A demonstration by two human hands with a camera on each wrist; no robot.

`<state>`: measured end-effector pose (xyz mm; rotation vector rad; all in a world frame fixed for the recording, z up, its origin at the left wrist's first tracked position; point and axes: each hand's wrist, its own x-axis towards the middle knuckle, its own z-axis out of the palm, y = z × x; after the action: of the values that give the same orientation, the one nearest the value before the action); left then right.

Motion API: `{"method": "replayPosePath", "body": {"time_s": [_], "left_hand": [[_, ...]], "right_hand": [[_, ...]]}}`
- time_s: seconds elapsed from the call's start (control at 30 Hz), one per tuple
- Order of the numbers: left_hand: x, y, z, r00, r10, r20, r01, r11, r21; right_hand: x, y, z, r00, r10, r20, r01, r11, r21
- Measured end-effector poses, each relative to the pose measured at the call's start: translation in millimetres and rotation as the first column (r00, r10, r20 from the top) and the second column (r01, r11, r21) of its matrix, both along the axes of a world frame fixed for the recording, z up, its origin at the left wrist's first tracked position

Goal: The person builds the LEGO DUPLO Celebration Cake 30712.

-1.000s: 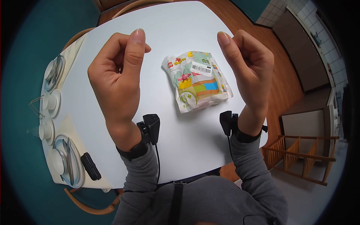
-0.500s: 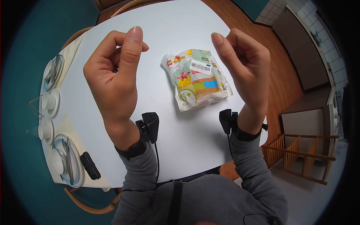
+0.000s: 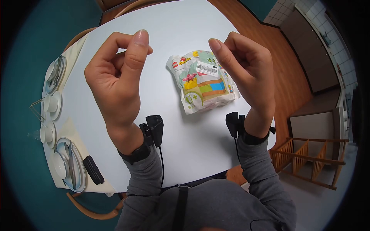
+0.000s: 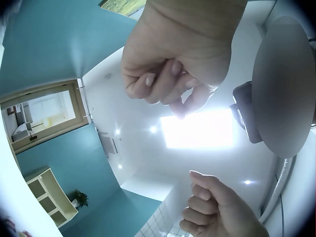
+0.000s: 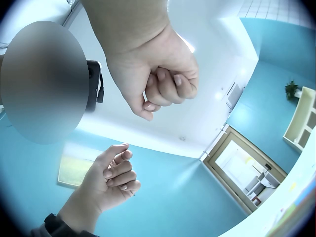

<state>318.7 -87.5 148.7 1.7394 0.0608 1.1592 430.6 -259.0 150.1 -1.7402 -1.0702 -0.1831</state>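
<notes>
Both hands are raised over the white table point(image 3: 185, 150) with fingers curled in and nothing held. On the left is my left hand point(image 3: 119, 81), thumb up against the bent index finger; the left wrist view shows its fingertips tucked toward the palm. My right hand point(image 3: 250, 77) is curled the same way, and its thumb overlaps the upper right of a toy-brick bag point(image 3: 204, 86) in the head view. That bag is white, printed with coloured bricks, and carries a barcode sticker point(image 3: 207, 69). It lies on the table between the two hands.
Along the table's left edge stand plates point(image 3: 79, 173) with cutlery, white cups point(image 3: 47, 134) on saucers, and a black case point(image 3: 93, 170) near the front plate. Chairs surround the table; a wooden rack point(image 3: 308, 161) is at the right.
My right hand has shifted left, its thumb now overlapping the bag's corner. The left hand has moved slightly left. The bag stays in place.
</notes>
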Motion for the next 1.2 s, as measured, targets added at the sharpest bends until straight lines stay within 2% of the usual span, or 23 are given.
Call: {"method": "replayPosePath", "body": {"time_s": [0.6, 0.67, 0.97, 1.2], "left_hand": [[-0.6, -3.8, 2.4, 0.999, -0.025, 0.037, 0.026, 0.999, -0.020], [-2.2, -1.2, 1.9, 0.997, -0.073, 0.026, 0.073, 0.997, -0.020], [-0.7, 0.0, 1.6, 0.999, -0.019, 0.038, 0.020, 1.000, -0.010], [0.3, -0.2, -0.7, 0.999, -0.047, 0.002, 0.047, 0.999, -0.010]], "right_hand": [[-2.7, -0.4, 0.4, 1.000, 0.015, 0.025, -0.015, 1.000, -0.003], [-2.5, -1.5, -1.1, 1.000, 0.014, 0.010, -0.014, 1.000, 0.002], [1.6, -2.8, -0.8, 0.998, 0.010, 0.060, -0.009, 1.000, -0.015], [-1.5, -1.7, -1.7, 0.998, 0.006, 0.064, -0.006, 1.000, -0.008]]}}
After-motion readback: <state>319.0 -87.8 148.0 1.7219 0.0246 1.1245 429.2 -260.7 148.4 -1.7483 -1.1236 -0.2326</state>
